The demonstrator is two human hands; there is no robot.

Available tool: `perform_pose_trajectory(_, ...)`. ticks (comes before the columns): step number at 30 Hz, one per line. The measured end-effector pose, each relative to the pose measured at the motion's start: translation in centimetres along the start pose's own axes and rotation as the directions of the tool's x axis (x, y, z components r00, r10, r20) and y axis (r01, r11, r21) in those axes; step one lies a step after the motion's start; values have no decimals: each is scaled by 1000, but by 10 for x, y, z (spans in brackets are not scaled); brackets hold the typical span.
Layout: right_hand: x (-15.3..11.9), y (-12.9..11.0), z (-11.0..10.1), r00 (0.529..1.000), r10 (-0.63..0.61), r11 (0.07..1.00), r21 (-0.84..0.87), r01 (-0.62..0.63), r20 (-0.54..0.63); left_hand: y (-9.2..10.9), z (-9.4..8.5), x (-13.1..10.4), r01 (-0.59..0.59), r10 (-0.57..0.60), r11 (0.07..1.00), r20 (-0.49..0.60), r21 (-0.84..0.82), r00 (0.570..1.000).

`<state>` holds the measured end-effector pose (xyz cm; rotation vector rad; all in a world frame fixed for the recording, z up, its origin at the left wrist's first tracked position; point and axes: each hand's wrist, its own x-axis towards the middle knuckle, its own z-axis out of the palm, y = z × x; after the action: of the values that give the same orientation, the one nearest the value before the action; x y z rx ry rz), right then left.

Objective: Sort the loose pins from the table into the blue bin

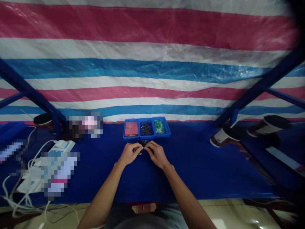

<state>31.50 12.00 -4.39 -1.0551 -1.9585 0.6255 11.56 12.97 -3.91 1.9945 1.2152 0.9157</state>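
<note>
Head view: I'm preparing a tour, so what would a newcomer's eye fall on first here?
Probably the striped red, white and blue sheet filling the background. Next, the three blue bins toward the back of the table, and just in front of them the left hand and right hand, close together by small dark pieces.

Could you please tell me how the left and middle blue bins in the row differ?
The left bin holds a flat pinkish-red item, while the middle bin holds many thin dark pieces. The left bin stands at the row's end; the middle bin has a neighbour on either side. Both are blue and open-topped.
</note>
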Motion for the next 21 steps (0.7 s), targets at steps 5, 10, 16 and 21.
perform_pose_trajectory(5,-1,-1,0,1000,26,1000,9,-26,-4,-1,0,0,1,-1,1000,9,2,1000)
perform_pose_trajectory(10,-2,0,1,999,31,999,11,-31,-15,0,-1,0,0,0,1000,9,-4,1000)
perform_pose_trajectory(16,-1,2,2,1000,11,1000,22,-11,-21,-1,0,1,-8,8,1000,21,7,1000)
perform_pose_trajectory(21,-1,1,3,1000,3,1000,7,-3,-20,-4,1,0,-10,9,1000,11,15,1000)
